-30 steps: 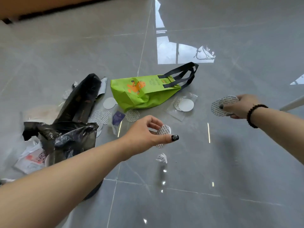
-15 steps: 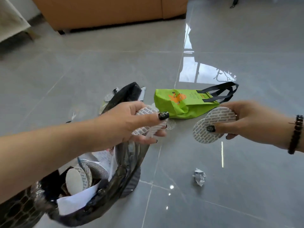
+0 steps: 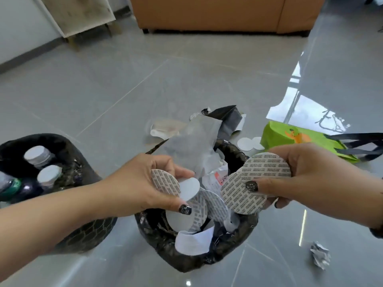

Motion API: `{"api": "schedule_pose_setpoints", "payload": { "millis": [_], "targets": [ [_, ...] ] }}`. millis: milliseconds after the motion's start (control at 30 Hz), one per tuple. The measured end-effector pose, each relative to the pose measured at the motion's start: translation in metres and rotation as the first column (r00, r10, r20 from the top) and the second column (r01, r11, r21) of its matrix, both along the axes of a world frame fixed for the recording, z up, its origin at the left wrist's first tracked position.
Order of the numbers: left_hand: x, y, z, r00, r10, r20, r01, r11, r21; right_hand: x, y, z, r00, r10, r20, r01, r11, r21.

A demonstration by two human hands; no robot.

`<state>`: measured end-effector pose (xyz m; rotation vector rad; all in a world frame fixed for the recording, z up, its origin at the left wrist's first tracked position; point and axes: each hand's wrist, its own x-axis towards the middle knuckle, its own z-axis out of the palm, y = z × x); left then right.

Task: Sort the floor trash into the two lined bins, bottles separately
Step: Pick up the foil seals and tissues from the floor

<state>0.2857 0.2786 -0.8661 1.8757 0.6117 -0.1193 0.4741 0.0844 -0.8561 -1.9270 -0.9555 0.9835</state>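
Holding seal liners over the paper-trash bin [image 3: 145, 226]: left hand [image 3: 143, 183] pinches 2, right hand [image 3: 306, 175] pinches 2. Next: let go, w/ bottles bin [image 3: 68, 146] beside.

Your left hand [image 3: 145, 183] reaching in from 8 o'clock, fingers [image 3: 182, 174] and thumb pinching flat discs, your right hand [image 3: 310, 175] entering from 3 o'clock, thumb pressed down on a pinched stack

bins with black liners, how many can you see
2: the left bin holds bottles; the middle bin, under both hands, holds paper and round seals. None seems hidden.
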Motion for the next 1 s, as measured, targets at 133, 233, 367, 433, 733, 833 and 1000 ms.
{"api": "schedule_pose_setpoints", "payload": {
  "millis": [133,233,367,433,733,833,1000],
  "targets": [
    [-0.018,0.004,-0.017,0.993,0.104,0.061,-0.103,0.994,-0.022,-0.02,0.024,0.002,0.999,-0.001,0.053,0.002,1.0,-0.009],
    [-0.017,0.006,-0.013,0.981,0.148,0.122,-0.143,0.989,-0.045,-0.025,0.032,0.004,0.992,-0.01,0.129,0.009,1.0,0.006],
    [-0.012,0.012,-0.007,0.98,0.164,0.114,-0.168,0.986,0.023,-0.025,0.028,-0.001,0.995,-0.054,0.08,0.05,0.998,0.042],
    [-0.009,0.013,-0.002,0.993,0.107,0.056,-0.108,0.994,0.027,-0.021,0.021,-0.006,0.994,-0.088,0.062,0.084,0.994,0.069],
    [-0.001,0.011,0.011,0.985,-0.166,-0.038,0.17,0.942,0.288,-0.015,0.002,-0.013,0.964,0.048,0.262,-0.105,0.973,0.206],
    [-0.004,0.02,0.01,0.963,-0.252,-0.097,0.266,0.829,0.492,-0.014,-0.005,-0.013,0.945,0.046,0.325,-0.118,0.971,0.206],
    [-0.011,0.035,0.006,0.963,-0.237,-0.128,0.253,0.64,0.725,-0.01,-0.012,-0.017,0.961,0.087,0.264,-0.136,0.975,0.175]
  ]
}}
